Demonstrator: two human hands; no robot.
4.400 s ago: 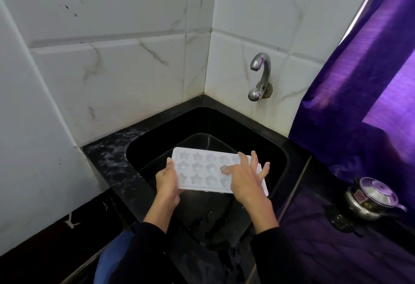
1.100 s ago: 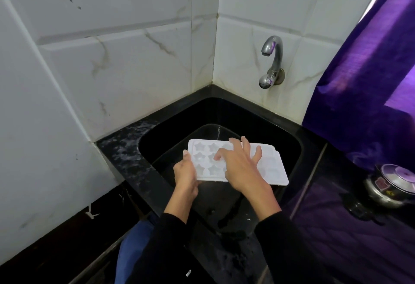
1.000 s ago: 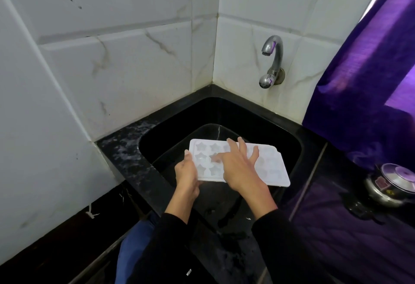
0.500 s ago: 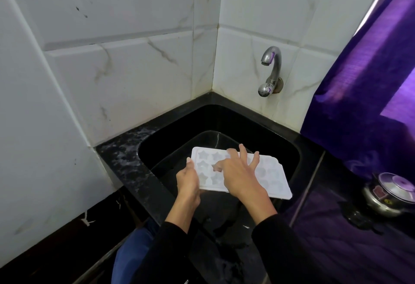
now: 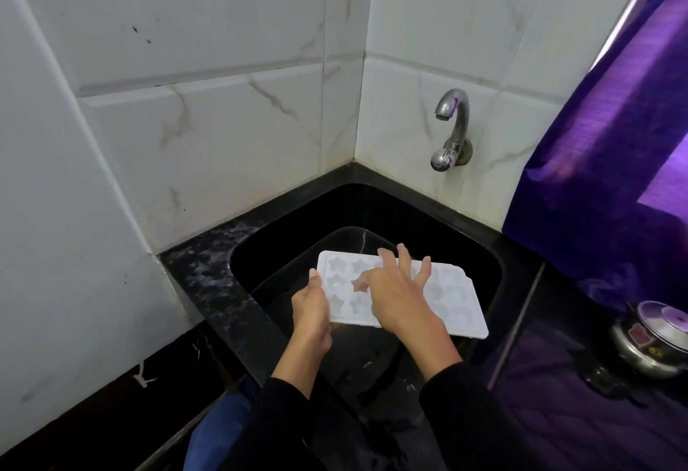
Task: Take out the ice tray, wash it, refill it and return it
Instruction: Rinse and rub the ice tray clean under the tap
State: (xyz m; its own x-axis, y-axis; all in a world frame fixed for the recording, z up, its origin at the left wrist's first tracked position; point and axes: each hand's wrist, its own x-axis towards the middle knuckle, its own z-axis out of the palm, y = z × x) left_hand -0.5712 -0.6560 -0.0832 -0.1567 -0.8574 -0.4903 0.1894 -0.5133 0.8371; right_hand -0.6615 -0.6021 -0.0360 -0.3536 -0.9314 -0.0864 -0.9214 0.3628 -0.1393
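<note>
White glossy wall tiles (image 5: 208, 158) with grey marble veining fill the left and back, meeting in a corner above the sink. Black speckled stone counter (image 5: 208, 277), wet-looking, wraps a deep black sink (image 5: 480, 247) with rounded corners. Left hand (image 5: 312, 312) grips the left short edge of the ice tray (image 5: 452, 303): thumb on top of the rim, fingers curled underneath (underside hidden). The tray is white matte plastic, rectangular, with star-shaped moulds at the left end and rounder moulds at the right; it is held over the sink basin, roughly level, right end a little lower. Right hand (image 5: 396, 294) lies on top of the tray's middle, fingers spread and fairly straight, fingertips touching the mould surface, thumb tip in a star cavity; it pinches nothing. Both sleeves black. On the back-right wall a chrome curved tap (image 5: 452, 128) with round knob sits above the sink, no water stream visible. Far right: shiny purple curtain (image 5: 610, 135), folds catching light, and below it a steel pressure cooker (image 5: 649, 340) with a rounded lid on the dark counter, well apart from the tray.
</note>
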